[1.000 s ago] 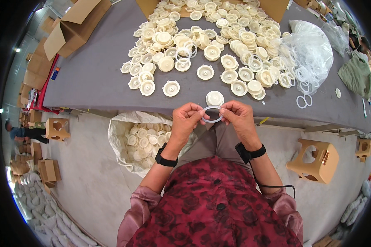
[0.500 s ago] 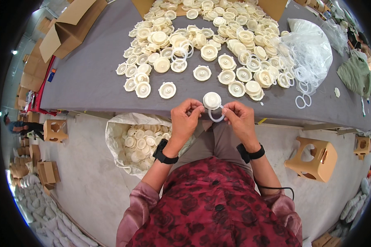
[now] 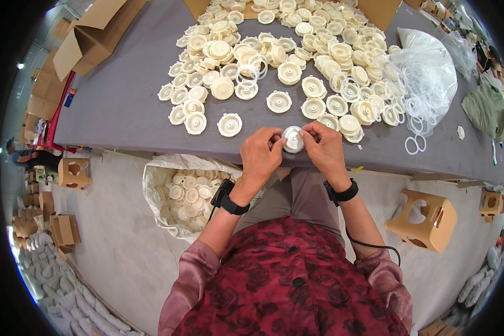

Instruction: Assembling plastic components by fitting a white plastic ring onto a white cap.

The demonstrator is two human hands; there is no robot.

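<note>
Near the table's front edge, a round cream plastic cap [image 3: 293,141] is pinched between my two hands. My left hand [image 3: 261,155] grips its left rim with thumb and forefinger. On the opposite rim, the fingers of my right hand [image 3: 325,150] are closed. A pale translucent ring appears to lie against the cap's rim, though my fingertips cover part of it. Just beyond my hands are loose cream caps [image 3: 279,101], lying with their inner side up. Two translucent rings [image 3: 415,145] rest on the table to the right.
A big heap of caps [image 3: 221,50] spreads across the grey table [image 3: 117,106]. A clear bag of rings [image 3: 425,73] stands at right, beside a green cloth [image 3: 487,112]. Below the edge, a white sack [image 3: 154,193] holds more caps. A tan stool [image 3: 425,218] stands at right.
The ring hung from the near side of the cap, held in my right hand; now it lies against the cap. My right hand has moved up to the cap's rim.
</note>
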